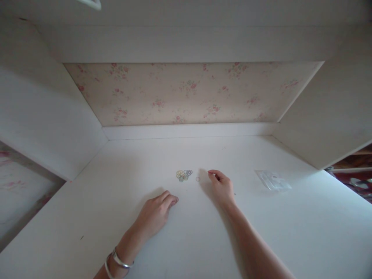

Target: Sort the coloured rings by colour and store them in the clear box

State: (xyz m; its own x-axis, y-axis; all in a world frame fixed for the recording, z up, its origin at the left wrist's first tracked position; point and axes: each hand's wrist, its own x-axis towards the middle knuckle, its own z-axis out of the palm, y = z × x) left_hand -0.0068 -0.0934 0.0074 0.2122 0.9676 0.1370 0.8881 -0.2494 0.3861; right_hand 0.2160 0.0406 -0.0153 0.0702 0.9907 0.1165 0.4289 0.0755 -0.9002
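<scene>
We cannot count the overlapping rings (181, 178), nor tell whether the right hand (223, 189) pinches anything, and the left hand (155, 213) hides its own palm and any grip from us. The contents of the clear bag (273, 181) are too blurred for us to name. We lose both forearms (251, 240) at the bottom edge and a pale curved piece (95, 4) at the top edge.

white tabletop (188, 248) | cluster of thin coloured rings (183, 175) | single ring (198, 179) just right of it, apart | right hand (222, 190) beside single ring, pinched, contents unclear | left hand (158, 211) nearer the viewer, curled, bangles (119, 259) on wrist | clear plastic bag (273, 181) at right | floral panel (188, 95) behind
</scene>
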